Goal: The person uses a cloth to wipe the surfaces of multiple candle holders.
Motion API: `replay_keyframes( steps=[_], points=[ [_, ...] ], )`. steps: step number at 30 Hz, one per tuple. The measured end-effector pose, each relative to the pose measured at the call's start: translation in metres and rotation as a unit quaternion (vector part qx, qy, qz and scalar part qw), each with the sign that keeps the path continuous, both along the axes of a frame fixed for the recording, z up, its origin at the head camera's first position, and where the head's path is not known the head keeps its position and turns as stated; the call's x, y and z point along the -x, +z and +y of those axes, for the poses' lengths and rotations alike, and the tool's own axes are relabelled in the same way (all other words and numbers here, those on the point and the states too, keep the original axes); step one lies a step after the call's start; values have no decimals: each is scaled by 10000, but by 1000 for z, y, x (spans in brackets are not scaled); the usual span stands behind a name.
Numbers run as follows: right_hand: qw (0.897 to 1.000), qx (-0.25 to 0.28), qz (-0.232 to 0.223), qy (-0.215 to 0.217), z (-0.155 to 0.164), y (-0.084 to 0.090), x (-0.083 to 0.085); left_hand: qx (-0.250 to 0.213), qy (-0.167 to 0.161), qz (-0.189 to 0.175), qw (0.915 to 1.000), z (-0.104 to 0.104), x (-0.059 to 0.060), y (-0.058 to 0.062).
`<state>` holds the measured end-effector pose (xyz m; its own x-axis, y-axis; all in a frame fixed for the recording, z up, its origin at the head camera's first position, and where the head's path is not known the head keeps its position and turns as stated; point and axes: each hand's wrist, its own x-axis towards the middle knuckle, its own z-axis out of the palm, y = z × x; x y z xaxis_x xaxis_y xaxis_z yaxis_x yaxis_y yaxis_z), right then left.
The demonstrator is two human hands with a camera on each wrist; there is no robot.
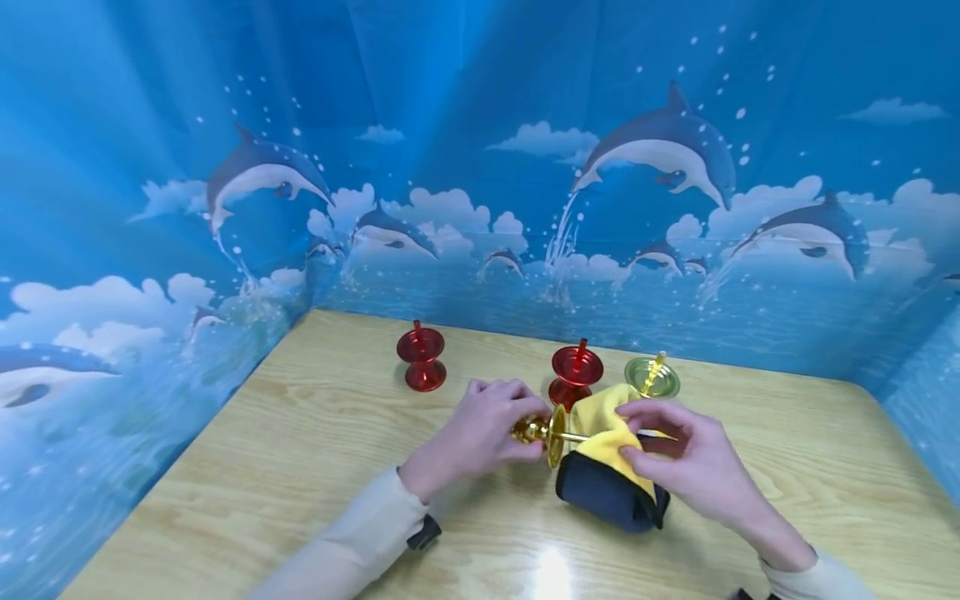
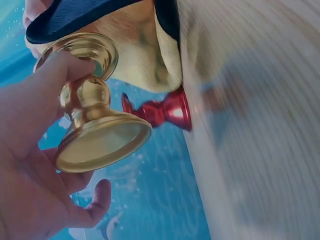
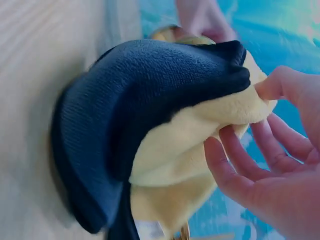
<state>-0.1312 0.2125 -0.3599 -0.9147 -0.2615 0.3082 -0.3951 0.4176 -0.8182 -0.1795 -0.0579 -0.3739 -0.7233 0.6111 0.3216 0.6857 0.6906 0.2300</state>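
My left hand (image 1: 487, 429) grips a gold candlestick (image 2: 90, 100) by its stem, tilted on its side with its base toward the left wrist camera. The candlestick's thin spike points right, toward a yellow cloth with a dark blue back (image 1: 607, 487). My right hand (image 1: 693, 458) pinches a yellow fold of that cloth (image 3: 170, 150) between thumb and fingers, and the rest of it hangs down toward the table. Cloth hides the spike's far end in the head view.
Beyond the hands, two red candlesticks stand upright, one at left (image 1: 425, 358) and one behind the cloth (image 1: 577, 367). Right of them is another gold candlestick (image 1: 652, 377), partly hidden. The wooden table (image 1: 300, 450) meets a blue dolphin-print curtain (image 1: 450, 167) at the back.
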Motion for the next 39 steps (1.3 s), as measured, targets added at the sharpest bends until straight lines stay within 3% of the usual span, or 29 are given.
replay_keyframes(
  steps=[5,8,16,22,28,34,39],
  points=[
    [9964,-256,801,-140,-18,-11,2,1,-85,373,9993,5,-3,-1],
    [9936,-319,1043,-298,-21,-15,4,-74,-61,546,9985,5,-3,-2],
    [9824,-569,1779,-43,-15,-17,8,108,-115,824,9965,5,-2,-3],
    [9801,-235,1970,-6,2,-4,11,262,29,760,9968,1,-1,-6],
    [9718,-846,2059,784,-2,-6,15,235,-75,857,9960,5,-2,-6],
    [9736,-1295,1823,457,-18,-17,16,78,-142,1106,9937,9,-3,-7],
    [9505,-1585,2653,316,-25,-28,21,47,-138,1250,9920,8,-3,-9]
  ],
)
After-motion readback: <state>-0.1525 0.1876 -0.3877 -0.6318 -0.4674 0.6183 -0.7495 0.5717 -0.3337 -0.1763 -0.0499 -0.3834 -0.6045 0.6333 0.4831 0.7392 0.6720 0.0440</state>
